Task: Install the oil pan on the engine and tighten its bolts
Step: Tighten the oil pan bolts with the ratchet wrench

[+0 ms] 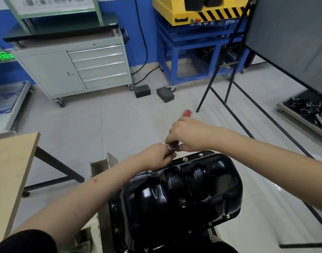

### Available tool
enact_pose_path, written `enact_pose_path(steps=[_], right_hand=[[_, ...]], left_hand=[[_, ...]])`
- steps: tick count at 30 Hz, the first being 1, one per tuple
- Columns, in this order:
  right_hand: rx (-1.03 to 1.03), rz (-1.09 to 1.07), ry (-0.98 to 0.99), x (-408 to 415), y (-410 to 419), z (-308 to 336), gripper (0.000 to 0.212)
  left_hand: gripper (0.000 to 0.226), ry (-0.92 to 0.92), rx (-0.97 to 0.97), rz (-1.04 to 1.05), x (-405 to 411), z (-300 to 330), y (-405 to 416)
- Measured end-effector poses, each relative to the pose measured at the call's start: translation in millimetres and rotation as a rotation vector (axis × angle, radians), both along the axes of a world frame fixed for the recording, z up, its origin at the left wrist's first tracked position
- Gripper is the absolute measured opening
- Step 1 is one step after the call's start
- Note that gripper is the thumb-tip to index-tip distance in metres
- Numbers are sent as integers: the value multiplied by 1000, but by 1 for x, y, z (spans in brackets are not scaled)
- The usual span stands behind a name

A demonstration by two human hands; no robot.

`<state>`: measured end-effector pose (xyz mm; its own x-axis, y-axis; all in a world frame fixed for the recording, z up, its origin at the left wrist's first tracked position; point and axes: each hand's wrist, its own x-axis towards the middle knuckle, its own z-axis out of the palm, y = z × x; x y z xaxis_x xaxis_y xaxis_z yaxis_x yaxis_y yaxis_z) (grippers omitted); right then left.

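A person's two bare forearms reach forward over a glossy black oil pan [182,194], which sits bottom-up on the engine low in the view, toward 6 o'clock. Small bolts [185,159] dot its flange along the far edge. Just beyond that far edge, near the centre of the view, both hands meet on a ratchet wrench [173,145]. The left hand [155,155] has its grip pinched around the wrench's silver head. The right hand [190,135] has its grip curled around the handle, whose blurred red end [187,113] pokes out toward 12 o'clock. A grey tool cabinet [72,68] on castors stands at 10 o'clock, and a light wooden bench [8,172] edges in at 8 o'clock.
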<state>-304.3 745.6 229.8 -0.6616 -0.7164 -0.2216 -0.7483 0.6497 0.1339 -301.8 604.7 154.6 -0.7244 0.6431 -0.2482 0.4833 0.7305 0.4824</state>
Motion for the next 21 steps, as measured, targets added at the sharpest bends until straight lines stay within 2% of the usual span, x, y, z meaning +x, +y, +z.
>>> enact_pose_path(steps=[3, 6, 7, 10, 13, 16, 19, 21], right_hand=[[0, 15, 49, 1, 0, 0, 20], [10, -107, 71, 6, -2, -3, 47], [1, -146, 59, 7, -3, -4, 50], [-26, -141, 8, 7, -3, -4, 34], [19, 40, 74, 4, -1, -4, 18], [28, 27, 116, 4, 1, -3, 23], [16, -121, 78, 7, 0, -4, 48], [4, -167, 44, 7, 0, -5, 47]], left_hand=[[31, -20, -1, -12, -1, 1, 0], [31, -19, 6, 19, -1, 1, -3], [30, -10, 9, 29, -1, 1, -4], [27, 18, 14, 9, 0, 0, -2], [29, -17, 15, -33, -1, -2, 0], [32, -42, 7, -29, -4, 0, -1], [29, -12, 18, -2, -4, 1, -5], [29, 25, -2, -7, -2, -1, -6]])
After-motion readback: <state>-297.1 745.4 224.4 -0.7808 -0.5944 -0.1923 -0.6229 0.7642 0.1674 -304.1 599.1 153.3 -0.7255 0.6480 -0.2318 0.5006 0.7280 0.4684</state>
